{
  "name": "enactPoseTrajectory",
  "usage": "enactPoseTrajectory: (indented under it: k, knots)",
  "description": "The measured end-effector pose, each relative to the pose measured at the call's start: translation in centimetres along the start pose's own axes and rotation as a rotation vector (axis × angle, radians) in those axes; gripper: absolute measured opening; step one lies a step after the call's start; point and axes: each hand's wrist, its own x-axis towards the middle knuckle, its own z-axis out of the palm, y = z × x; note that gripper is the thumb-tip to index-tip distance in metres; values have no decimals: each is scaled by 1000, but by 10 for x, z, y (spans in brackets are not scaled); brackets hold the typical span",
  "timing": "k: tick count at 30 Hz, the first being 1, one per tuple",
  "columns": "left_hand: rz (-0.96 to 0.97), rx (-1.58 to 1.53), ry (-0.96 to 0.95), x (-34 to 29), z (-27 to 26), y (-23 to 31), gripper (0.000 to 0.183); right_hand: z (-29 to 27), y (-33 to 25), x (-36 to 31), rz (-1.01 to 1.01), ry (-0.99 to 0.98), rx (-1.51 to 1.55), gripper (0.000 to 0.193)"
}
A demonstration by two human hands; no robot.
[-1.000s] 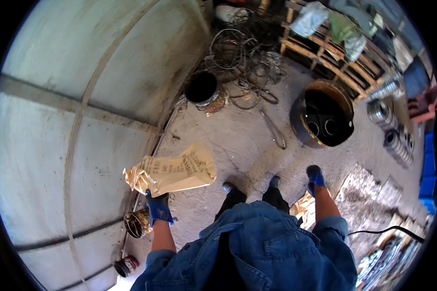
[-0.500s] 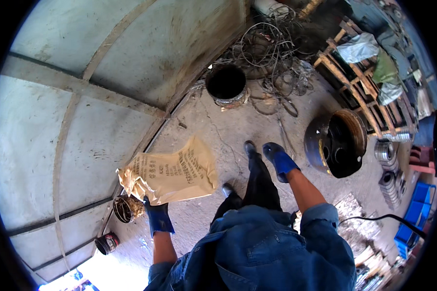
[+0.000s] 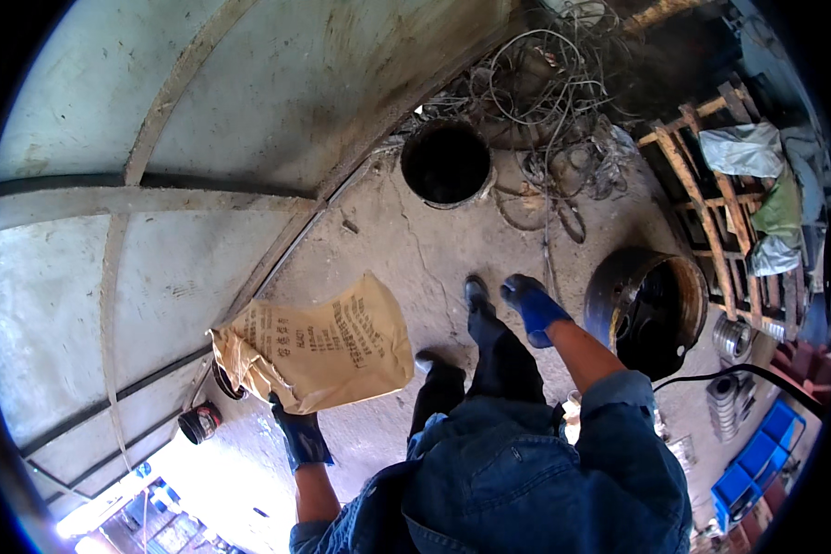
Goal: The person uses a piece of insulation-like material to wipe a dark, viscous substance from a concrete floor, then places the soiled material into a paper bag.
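Note:
My left hand (image 3: 299, 436), in a dark blue glove, grips the lower edge of a brown paper sack (image 3: 346, 346) with dark printing. The sack hangs out to my left, fairly flat, its left end crumpled and folded. Part of my fingers is hidden behind its edge. My right hand (image 3: 532, 311), in a blue glove, is held out in front of me beside my leg. It is apart from the sack, its fingers stretched forward, and nothing shows in it.
Ahead stands an open dark drum (image 3: 446, 164); a larger blackened drum (image 3: 651, 309) is to the right. Tangled wire (image 3: 549, 78) lies beyond. Wooden pallets (image 3: 725, 203), metal rings (image 3: 731, 339) and a blue crate (image 3: 757, 462) line the right. A panelled wall (image 3: 212, 249) and small can (image 3: 199, 422) are left.
The view has turned and shifted slightly. The sack now covers more of the tin behind its crumpled end. My left hand keeps its grip; my right stays held out.

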Motion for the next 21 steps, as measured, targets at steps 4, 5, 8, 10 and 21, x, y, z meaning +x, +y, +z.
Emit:
enactPoseTrajectory:
  k: [4,5,8,10,21]
  knots:
    - [-16,-29,-66,27,-27,-10,74,-12,-82,1,-305,-43,173,63]
    - [-67,-103,-124,37,-26,-10,77,-5,-95,15,-359,-7,39,71]
    - [-21,-60,-78,30,-36,-10,78,-35,-182,-22,-533,-32,130,80]
    - [21,-106,-66,25,-7,-9,75,-44,-220,-40,-638,-2,120,82]
    - [161,-331,-157,-3,22,-3,58,-14,-369,-161,-874,-7,60,91]
